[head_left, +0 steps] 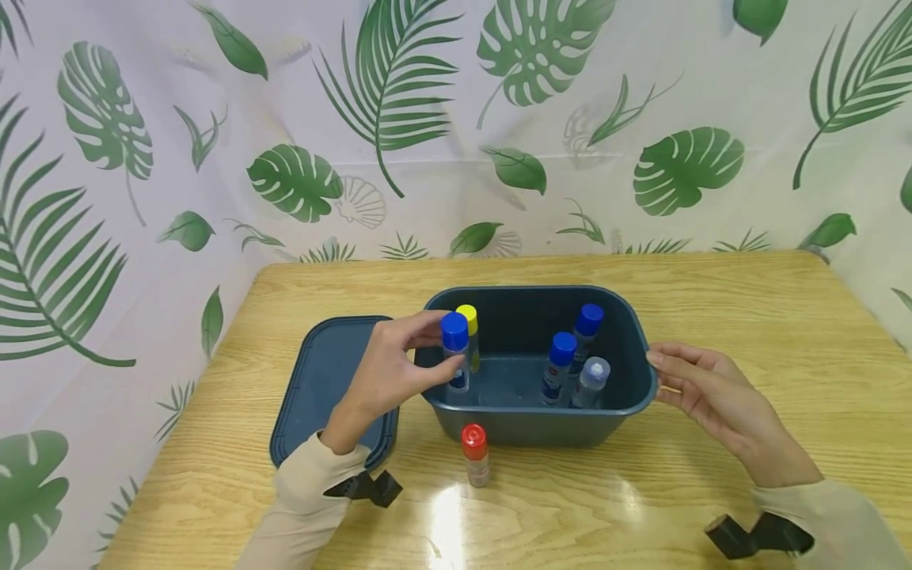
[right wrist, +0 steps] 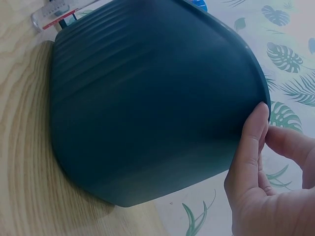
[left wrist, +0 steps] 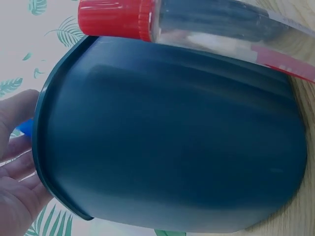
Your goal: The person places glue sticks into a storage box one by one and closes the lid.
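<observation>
At the left end of a dark blue bin (head_left: pixel 527 427), my left hand (head_left: pixel 392 360) grips a small clear bottle with a blue cap (head_left: pixel 455 332) between thumb and fingers. The bottle is upright, its lower part inside the bin. Close behind it stands a yellow-capped bottle (head_left: pixel 468 318). My right hand (head_left: pixel 720 404) pinches the bin's right rim, thumb and fingers on either side of the wall in the right wrist view. Toward the bin's right end are two more blue-capped bottles (head_left: pixel 560 352) and one with a pale translucent cap (head_left: pixel 593 380).
In front of the bin, a red-capped bottle (head_left: pixel 475 455) stands on the wooden table (head_left: pixel 769 317). The bin's dark blue lid (head_left: pixel 328 372) lies to the left, partly under my left forearm. A leaf-patterned cloth (head_left: pixel 442 111) hangs behind the table.
</observation>
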Action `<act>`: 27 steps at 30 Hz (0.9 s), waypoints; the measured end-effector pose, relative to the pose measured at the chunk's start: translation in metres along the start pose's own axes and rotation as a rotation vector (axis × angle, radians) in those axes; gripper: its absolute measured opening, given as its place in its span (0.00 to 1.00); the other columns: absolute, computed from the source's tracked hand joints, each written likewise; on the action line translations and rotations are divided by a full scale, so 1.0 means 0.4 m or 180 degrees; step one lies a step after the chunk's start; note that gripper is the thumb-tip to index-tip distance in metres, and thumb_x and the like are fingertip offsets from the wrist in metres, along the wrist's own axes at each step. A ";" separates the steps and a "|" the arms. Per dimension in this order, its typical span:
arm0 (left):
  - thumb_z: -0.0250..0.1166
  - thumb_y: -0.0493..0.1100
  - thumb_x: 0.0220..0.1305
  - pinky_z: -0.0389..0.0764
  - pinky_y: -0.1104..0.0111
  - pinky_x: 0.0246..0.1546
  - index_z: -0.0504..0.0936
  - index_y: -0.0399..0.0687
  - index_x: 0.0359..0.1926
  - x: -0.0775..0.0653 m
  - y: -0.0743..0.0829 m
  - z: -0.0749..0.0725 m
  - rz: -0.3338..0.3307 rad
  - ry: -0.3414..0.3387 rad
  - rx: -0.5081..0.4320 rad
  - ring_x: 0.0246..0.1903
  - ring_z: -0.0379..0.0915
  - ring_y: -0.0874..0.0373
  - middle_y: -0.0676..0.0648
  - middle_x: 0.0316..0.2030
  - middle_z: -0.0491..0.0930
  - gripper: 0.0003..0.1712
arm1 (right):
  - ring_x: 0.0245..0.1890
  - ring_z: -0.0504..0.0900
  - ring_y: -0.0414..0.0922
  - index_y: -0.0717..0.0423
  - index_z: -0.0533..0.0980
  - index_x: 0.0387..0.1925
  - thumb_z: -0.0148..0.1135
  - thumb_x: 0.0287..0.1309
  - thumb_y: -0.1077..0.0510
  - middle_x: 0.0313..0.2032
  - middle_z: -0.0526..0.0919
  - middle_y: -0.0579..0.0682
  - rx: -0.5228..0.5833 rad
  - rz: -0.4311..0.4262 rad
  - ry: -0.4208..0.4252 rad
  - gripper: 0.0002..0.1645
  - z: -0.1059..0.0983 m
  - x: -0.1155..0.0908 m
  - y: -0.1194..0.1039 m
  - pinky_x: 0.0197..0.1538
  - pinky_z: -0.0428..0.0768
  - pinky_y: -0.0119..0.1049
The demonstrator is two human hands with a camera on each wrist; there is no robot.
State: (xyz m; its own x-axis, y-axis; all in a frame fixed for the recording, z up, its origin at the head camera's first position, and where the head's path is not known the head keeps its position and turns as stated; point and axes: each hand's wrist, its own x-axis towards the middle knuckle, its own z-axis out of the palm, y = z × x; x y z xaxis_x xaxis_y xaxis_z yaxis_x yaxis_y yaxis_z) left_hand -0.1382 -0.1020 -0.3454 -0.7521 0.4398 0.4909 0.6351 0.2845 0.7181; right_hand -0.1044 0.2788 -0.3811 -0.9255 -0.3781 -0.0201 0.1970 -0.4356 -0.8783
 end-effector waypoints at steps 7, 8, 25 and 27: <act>0.72 0.33 0.52 0.82 0.69 0.46 0.81 0.35 0.46 0.006 0.009 0.003 -0.0143 -0.0226 0.0026 0.41 0.83 0.54 0.42 0.40 0.84 0.19 | 0.40 0.83 0.43 0.62 0.80 0.45 0.42 0.71 0.71 0.42 0.83 0.51 0.0074 0.0002 -0.0041 0.19 0.000 0.005 0.003 0.45 0.84 0.36; 0.73 0.34 0.52 0.82 0.69 0.45 0.82 0.35 0.45 0.008 0.009 0.004 -0.0157 -0.0306 0.0068 0.40 0.83 0.55 0.43 0.39 0.84 0.18 | 0.41 0.83 0.43 0.62 0.80 0.45 0.41 0.71 0.71 0.42 0.83 0.51 0.0081 0.0002 -0.0051 0.19 0.001 0.005 0.003 0.46 0.84 0.36; 0.74 0.38 0.54 0.83 0.70 0.41 0.82 0.38 0.43 0.053 0.039 0.007 -0.0465 -0.1327 0.1023 0.37 0.82 0.56 0.44 0.38 0.85 0.16 | 0.40 0.83 0.43 0.61 0.80 0.45 0.41 0.71 0.71 0.41 0.83 0.50 0.0072 0.0006 -0.0087 0.19 -0.001 0.003 0.004 0.45 0.84 0.35; 0.74 0.38 0.54 0.83 0.70 0.41 0.81 0.38 0.43 0.055 0.038 0.007 -0.0439 -0.1353 0.1071 0.37 0.82 0.55 0.44 0.38 0.84 0.16 | 0.40 0.83 0.43 0.61 0.80 0.45 0.41 0.71 0.71 0.41 0.83 0.50 0.0080 0.0011 -0.0094 0.19 -0.001 0.004 0.004 0.46 0.84 0.35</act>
State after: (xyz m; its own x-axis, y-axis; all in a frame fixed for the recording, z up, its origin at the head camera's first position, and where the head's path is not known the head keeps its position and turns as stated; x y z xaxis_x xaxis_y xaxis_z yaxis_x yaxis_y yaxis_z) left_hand -0.1445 -0.0855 -0.3252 -0.7391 0.6643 0.1114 0.6095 0.5893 0.5303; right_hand -0.1055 0.2778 -0.3827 -0.9149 -0.4035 -0.0085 0.2086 -0.4547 -0.8659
